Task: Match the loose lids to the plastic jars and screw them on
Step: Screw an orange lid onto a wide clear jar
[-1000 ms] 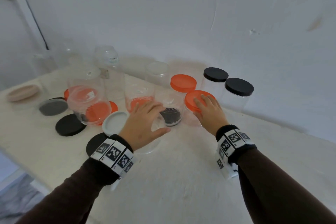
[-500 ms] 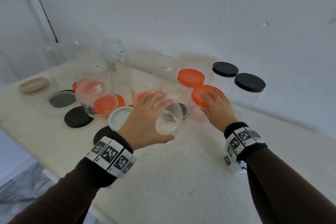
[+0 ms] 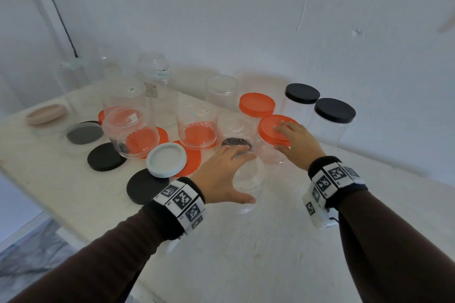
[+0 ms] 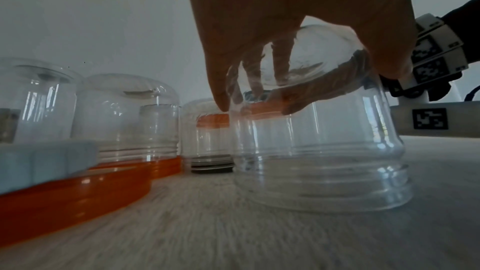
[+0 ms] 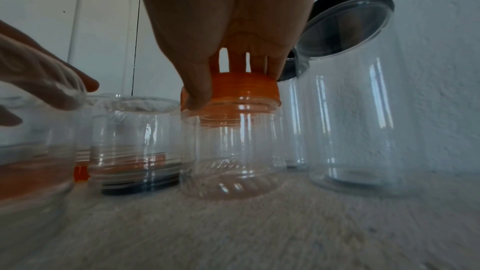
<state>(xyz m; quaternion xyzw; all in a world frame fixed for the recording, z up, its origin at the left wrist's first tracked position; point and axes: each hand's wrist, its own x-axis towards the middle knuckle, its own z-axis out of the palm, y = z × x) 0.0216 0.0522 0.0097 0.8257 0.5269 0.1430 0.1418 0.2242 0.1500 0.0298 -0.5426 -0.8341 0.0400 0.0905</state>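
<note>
On the white table [image 3: 258,248], the left hand [image 3: 219,174] reaches over an upside-down clear jar [image 4: 319,151] at the near middle, fingers and thumb spread and curled down its sides, clamped on it; the jar's mouth rests on the tabletop. Just to the right, the right hand [image 3: 299,141] lies on the orange lid [image 5: 246,87] of an upright small jar [image 5: 233,151], fingers slightly apart across the top and thumb hooked on the lid's near edge. Between the two jars, slightly farther back, another upside-down jar [image 5: 135,141] stands over a black lid [image 5: 140,187]. Far right, two tall jars with black lids [image 3: 334,109] stand by the wall. Loose black, orange and white lids [image 3: 167,158] lie to the left.
</note>
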